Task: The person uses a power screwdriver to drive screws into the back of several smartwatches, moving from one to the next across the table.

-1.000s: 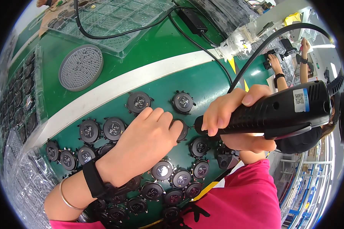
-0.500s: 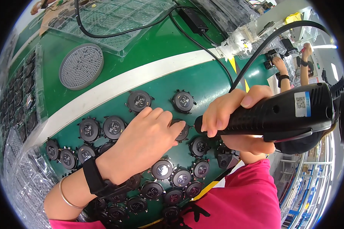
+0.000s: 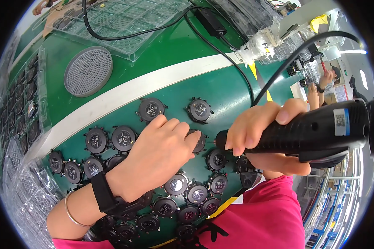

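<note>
My left hand [image 3: 160, 155] lies palm down on the green table [image 3: 170, 45], its fingertips pressing on one round black disc part [image 3: 199, 141]. My right hand [image 3: 262, 133] grips a black electric screwdriver [image 3: 307, 130] whose tip points at that same part. Several more round black disc parts, such as one [image 3: 151, 109] and another [image 3: 199, 110], lie in rows around both hands. A black strap and a thin bangle sit on my left wrist.
A round grey perforated disc [image 3: 88, 71] lies at the back left, near clear plastic trays [image 3: 124, 18]. Black cables [image 3: 220, 47] cross the table. Dark trays of parts [image 3: 18, 108] line the left edge. Another person's hand [image 3: 316, 93] works at the far right.
Both hands have stayed on the same part; only the view has shifted slightly. The other person's arm at the far right has moved a little.
</note>
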Demonstrator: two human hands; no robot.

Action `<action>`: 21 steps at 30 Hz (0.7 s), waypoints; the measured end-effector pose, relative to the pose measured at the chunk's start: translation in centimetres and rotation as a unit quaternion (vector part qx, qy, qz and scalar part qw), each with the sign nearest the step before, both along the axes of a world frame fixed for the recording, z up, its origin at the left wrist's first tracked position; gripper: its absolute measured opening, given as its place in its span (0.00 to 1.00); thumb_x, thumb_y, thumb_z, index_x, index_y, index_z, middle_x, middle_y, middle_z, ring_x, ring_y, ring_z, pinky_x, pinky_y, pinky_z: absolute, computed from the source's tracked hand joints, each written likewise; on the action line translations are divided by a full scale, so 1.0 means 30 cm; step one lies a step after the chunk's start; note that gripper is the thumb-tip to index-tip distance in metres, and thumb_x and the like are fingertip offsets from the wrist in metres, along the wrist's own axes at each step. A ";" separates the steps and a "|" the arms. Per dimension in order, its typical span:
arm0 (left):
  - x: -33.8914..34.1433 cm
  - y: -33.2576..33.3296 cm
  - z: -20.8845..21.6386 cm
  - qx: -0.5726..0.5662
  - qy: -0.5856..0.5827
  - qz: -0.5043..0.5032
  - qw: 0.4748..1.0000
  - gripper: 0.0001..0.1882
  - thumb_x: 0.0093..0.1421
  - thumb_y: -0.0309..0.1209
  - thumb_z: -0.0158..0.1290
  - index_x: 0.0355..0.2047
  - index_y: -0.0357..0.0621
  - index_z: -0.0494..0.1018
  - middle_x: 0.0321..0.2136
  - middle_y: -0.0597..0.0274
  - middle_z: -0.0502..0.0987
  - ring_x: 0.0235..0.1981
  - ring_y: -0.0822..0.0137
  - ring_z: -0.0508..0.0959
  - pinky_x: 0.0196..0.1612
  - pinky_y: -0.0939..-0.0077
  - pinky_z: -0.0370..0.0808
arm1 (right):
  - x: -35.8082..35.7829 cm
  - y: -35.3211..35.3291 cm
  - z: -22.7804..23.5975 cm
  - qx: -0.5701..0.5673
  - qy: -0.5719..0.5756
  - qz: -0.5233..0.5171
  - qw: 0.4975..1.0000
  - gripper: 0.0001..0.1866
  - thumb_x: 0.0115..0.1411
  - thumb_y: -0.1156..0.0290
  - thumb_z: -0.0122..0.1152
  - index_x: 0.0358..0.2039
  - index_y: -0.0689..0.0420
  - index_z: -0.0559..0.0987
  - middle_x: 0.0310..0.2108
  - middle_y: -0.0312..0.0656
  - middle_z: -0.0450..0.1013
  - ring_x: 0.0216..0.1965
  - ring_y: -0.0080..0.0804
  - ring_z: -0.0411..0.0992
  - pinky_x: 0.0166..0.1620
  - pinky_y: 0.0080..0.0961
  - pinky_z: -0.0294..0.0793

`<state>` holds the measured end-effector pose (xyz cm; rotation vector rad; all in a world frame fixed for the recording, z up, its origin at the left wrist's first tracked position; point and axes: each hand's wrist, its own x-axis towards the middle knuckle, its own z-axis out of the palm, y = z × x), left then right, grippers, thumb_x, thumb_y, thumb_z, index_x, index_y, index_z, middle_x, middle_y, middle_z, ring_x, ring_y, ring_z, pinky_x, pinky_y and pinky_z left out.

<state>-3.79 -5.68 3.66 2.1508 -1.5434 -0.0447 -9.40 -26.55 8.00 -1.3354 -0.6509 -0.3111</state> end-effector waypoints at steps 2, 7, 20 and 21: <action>-0.002 -0.001 0.000 -0.001 -0.006 0.004 1.000 0.24 0.49 0.34 0.65 0.47 0.42 0.77 0.28 0.64 0.69 0.33 0.65 0.72 0.40 0.71 0.66 | -0.003 0.007 0.000 0.012 0.026 0.015 0.999 0.39 0.53 0.36 0.66 0.46 0.55 0.61 0.27 0.47 0.72 0.21 0.39 0.75 0.27 0.37 0.80; 0.001 -0.005 -0.002 -0.009 -0.042 0.005 0.999 0.18 0.51 0.35 0.63 0.41 0.40 0.78 0.26 0.65 0.72 0.33 0.68 0.74 0.40 0.74 0.66 | -0.015 0.016 -0.011 0.020 0.055 0.022 0.998 0.39 0.52 0.37 0.67 0.47 0.55 0.61 0.26 0.48 0.72 0.22 0.40 0.76 0.29 0.38 0.80; -0.003 -0.002 -0.007 -0.010 -0.024 0.009 1.000 0.25 0.46 0.34 0.65 0.46 0.39 0.77 0.28 0.65 0.71 0.34 0.65 0.73 0.41 0.70 0.66 | -0.011 0.031 -0.010 -0.037 0.007 0.062 0.997 0.37 0.54 0.41 0.68 0.46 0.56 0.62 0.28 0.49 0.72 0.24 0.41 0.76 0.30 0.38 0.80; -0.004 0.000 -0.007 -0.015 -0.033 0.008 0.999 0.21 0.48 0.33 0.63 0.44 0.39 0.77 0.28 0.65 0.72 0.34 0.66 0.73 0.40 0.72 0.66 | -0.008 0.030 -0.011 -0.039 0.007 0.071 0.997 0.37 0.54 0.41 0.68 0.46 0.56 0.62 0.28 0.49 0.72 0.24 0.41 0.76 0.30 0.39 0.80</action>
